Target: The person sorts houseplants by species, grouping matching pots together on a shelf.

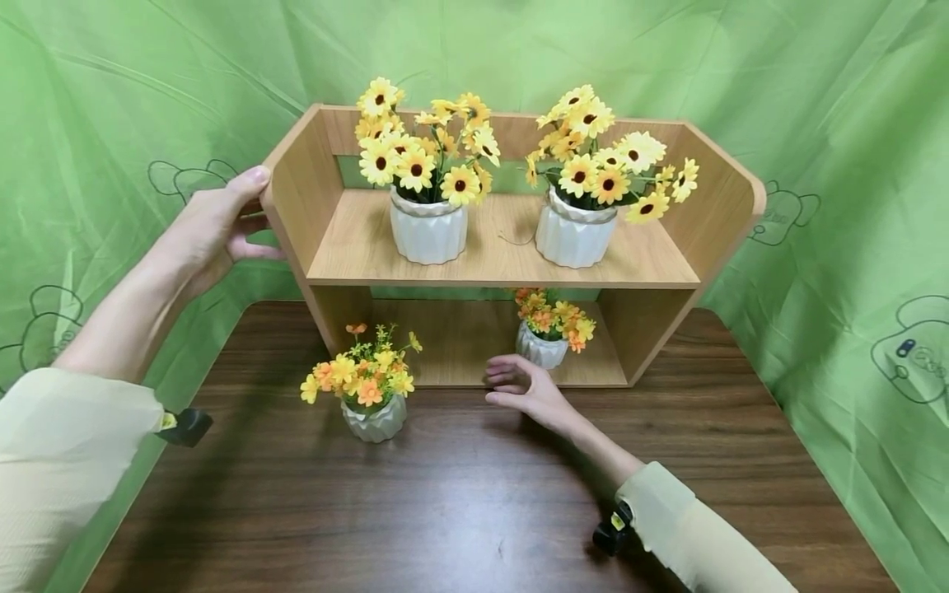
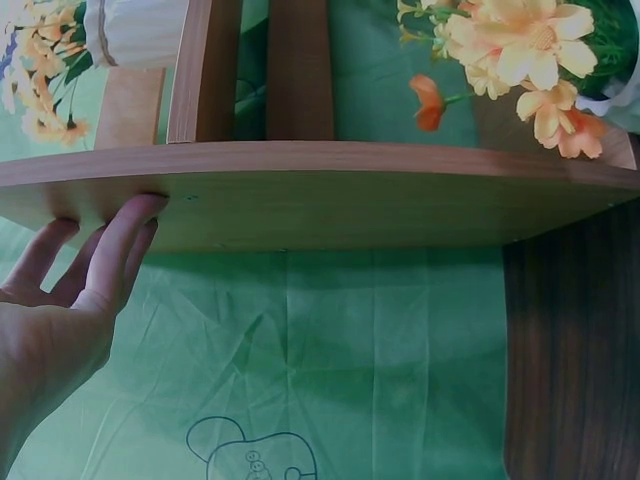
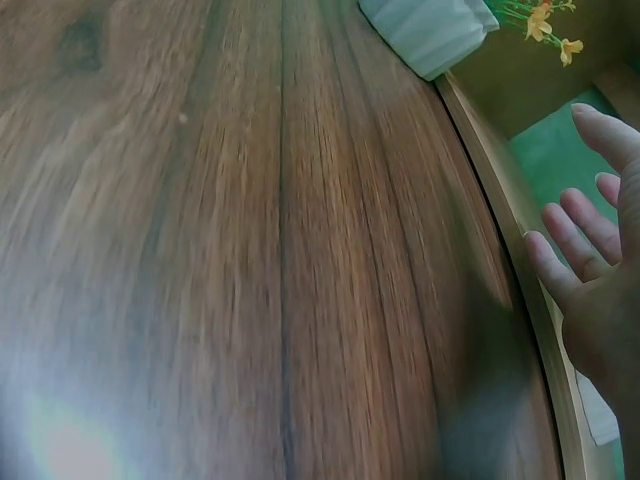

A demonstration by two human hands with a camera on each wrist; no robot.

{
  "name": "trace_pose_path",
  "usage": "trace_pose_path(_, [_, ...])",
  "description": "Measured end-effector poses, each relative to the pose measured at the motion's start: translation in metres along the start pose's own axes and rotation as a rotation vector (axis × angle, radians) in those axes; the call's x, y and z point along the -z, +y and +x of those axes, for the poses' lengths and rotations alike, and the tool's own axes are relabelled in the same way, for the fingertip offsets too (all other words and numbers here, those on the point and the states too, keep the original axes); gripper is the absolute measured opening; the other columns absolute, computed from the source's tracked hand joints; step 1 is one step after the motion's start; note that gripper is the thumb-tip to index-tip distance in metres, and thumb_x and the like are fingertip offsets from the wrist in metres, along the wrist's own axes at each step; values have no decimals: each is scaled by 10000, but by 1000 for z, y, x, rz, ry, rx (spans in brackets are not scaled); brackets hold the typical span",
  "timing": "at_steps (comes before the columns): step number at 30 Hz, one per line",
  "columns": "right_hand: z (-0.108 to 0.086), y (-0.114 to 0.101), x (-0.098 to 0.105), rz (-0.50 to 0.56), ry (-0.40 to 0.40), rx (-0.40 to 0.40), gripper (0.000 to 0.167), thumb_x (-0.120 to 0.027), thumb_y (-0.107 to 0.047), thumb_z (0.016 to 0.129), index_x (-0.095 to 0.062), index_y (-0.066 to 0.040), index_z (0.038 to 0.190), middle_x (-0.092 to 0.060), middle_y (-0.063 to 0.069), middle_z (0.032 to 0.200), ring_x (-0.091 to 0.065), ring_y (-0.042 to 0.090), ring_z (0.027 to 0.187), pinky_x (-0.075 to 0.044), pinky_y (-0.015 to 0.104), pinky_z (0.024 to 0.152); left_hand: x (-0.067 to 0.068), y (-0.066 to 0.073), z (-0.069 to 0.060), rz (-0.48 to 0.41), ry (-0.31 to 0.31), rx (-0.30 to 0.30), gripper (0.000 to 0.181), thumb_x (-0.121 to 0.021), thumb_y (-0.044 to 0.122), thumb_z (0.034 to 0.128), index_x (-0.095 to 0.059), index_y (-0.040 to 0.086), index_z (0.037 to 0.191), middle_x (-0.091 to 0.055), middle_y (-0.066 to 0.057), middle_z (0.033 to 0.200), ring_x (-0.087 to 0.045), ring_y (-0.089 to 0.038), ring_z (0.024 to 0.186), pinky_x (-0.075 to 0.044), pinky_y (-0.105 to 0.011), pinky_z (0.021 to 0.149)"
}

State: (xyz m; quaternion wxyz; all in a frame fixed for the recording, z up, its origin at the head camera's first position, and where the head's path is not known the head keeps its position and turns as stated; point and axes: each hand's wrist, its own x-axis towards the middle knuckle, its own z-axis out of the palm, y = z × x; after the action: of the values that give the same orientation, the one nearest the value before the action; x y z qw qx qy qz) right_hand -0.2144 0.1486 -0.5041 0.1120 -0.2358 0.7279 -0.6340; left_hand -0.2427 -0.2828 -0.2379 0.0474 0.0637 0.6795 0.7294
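My left hand (image 1: 208,224) touches the outer face of the left side panel of a two-tier wooden shelf (image 1: 511,281). In the left wrist view its fingers (image 2: 120,245) rest fairly straight on that panel. The right hand (image 1: 532,394), fingers loosely bent and holding nothing, hovers at the front edge of the lower tier. Just behind it, on that tier, stands a white pot of orange and yellow flowers (image 1: 542,346). Another such potted plant (image 1: 374,418) stands on the table, in front of the shelf's left end; its pot (image 3: 430,35) also shows in the right wrist view.
Two white pots with yellow daisy-like flowers, one left (image 1: 428,229) and one right (image 1: 574,233), stand on the upper tier. The shelf sits on a dark wood table (image 1: 445,511). Green cloth (image 1: 838,123) hangs behind and at both sides.
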Motion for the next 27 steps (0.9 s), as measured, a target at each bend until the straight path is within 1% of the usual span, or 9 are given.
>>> trace_pose_path(2, [3, -1, -4, 13, -7, -8, 597, -783, -30, 891, -510, 42, 1417, -579, 336, 1373, -606, 496, 1251, -576, 507, 1087, 1, 0, 0, 4, 0, 1, 603, -594, 366, 1038, -436, 70, 1539, -545, -24, 1361, -704, -126, 1097, -696, -390, 738])
trace_pose_path(9, [13, -1, -18, 16, -17, -7, 625, -782, -35, 894, -488, 56, 1438, -579, 316, 1390, -601, 469, 1271, -571, 490, 1099, 1, -1, 0, -2, -10, -7, 608, -589, 356, 1040, -423, 70, 1551, -562, -28, 1343, -710, -130, 1091, -695, -398, 739])
trace_pose_path(17, [23, -5, -36, 57, -41, -24, 633, -775, 3, 884, -483, 55, 1444, -560, 322, 1413, -581, 481, 1293, -522, 560, 1142, 0, 0, 1, -5, -10, -2, 638, -594, 357, 1037, -394, 58, 1564, -550, -31, 1345, -710, -126, 1086, -694, -396, 743])
trace_pose_path(23, [29, -6, -48, 51, -65, -29, 652, -789, -26, 885, -485, 33, 1459, -568, 306, 1419, -586, 457, 1301, -501, 589, 1153, 1, 0, 2, 2, -6, 8, 659, -596, 365, 1033, -372, 72, 1578, -525, -38, 1353, -694, -119, 1096, -695, -394, 743])
trace_pose_path(27, [32, -6, -57, 50, -82, -19, 670, -797, -53, 888, -476, 31, 1471, -568, 307, 1422, -587, 456, 1302, -509, 573, 1152, 0, 0, 2, 3, -10, 8, 656, -596, 366, 1034, -373, 79, 1580, -520, -38, 1356, -691, -120, 1098, -695, -393, 743])
